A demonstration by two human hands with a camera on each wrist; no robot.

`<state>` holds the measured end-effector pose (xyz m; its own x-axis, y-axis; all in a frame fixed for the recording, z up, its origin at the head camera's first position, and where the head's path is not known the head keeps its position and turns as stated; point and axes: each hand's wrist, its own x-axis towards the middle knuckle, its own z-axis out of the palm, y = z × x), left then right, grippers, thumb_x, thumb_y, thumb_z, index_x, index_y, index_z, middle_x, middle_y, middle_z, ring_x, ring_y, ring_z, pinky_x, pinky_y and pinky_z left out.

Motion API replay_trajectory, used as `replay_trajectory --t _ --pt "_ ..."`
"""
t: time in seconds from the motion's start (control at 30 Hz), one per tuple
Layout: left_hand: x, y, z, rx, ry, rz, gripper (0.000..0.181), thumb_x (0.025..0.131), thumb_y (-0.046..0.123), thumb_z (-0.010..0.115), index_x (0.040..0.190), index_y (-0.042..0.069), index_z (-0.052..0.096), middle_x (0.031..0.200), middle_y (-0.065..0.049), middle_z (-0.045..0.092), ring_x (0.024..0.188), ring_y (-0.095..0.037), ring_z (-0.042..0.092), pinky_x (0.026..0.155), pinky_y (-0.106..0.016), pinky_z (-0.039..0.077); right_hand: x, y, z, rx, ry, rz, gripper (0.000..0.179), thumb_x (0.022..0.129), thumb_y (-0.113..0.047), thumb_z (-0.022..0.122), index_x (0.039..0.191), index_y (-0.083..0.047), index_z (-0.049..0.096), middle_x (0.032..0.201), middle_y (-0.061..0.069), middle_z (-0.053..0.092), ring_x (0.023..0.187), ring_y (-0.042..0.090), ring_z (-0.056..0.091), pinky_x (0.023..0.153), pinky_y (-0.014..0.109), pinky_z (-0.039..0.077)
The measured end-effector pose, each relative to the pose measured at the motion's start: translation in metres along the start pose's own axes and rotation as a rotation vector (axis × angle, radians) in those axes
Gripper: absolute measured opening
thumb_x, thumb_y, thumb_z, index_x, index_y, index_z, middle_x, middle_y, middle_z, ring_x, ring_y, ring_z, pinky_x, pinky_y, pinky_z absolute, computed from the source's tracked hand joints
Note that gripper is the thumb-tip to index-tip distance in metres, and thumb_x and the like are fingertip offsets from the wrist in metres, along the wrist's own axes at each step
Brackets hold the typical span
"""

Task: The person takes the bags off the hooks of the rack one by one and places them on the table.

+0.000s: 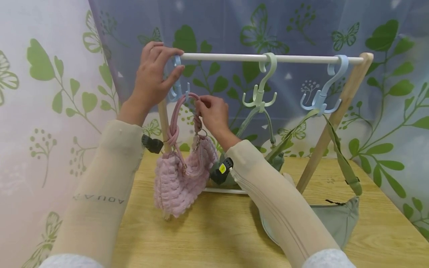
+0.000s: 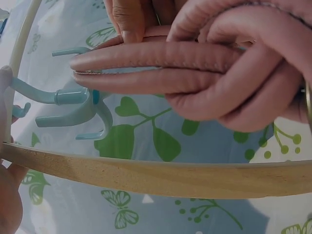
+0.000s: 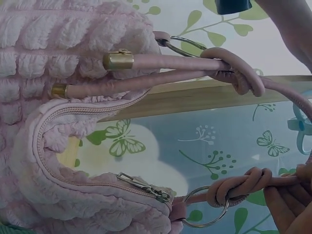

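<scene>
At the rack's left end, my left hand (image 1: 152,76) holds the top of a light blue hook (image 2: 73,96) against the white rod, its index finger over the rod and thumb below. My right hand (image 1: 214,113) pinches the rolled pink strap (image 2: 151,80) of a puffy pink bag (image 1: 181,186) near its top loop. That loop overlaps the hook's prongs in the left wrist view. Below it, the bag hangs over the table with its zipper (image 3: 92,111) showing. Knots and metal rings join strap and bag in the right wrist view.
A pale green hook (image 1: 259,95) in the middle of the white rod (image 1: 228,57) carries a green bag, partly hidden by my right arm. Another blue hook (image 1: 323,96) at right bears an olive strap (image 1: 338,152) with a grey-green bag (image 1: 338,217). Wooden legs (image 1: 331,126) support the rack on the table (image 1: 201,238).
</scene>
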<state>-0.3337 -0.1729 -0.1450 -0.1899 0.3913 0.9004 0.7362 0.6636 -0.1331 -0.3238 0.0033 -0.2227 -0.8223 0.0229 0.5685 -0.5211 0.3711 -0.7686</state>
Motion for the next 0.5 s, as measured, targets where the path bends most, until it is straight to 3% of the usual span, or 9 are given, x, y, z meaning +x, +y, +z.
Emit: replay_trajectory --t 0.5 --pt "-0.0041 -0.0018 0.0052 -0.004 0.013 -0.015 0.034 0.098 0.029 0.058 0.124 0.006 0.060 0.116 -0.019 0.059 0.129 -0.040 0.038 0.114 -0.043 0.024 0.0029 -0.0020 -0.0030 0.035 0.009 0.040 0.020 0.096 -0.019 0.063 0.102 -0.004 0.075 0.081 0.009 0.071 0.071 0.018 0.069 0.070 0.025 0.055"
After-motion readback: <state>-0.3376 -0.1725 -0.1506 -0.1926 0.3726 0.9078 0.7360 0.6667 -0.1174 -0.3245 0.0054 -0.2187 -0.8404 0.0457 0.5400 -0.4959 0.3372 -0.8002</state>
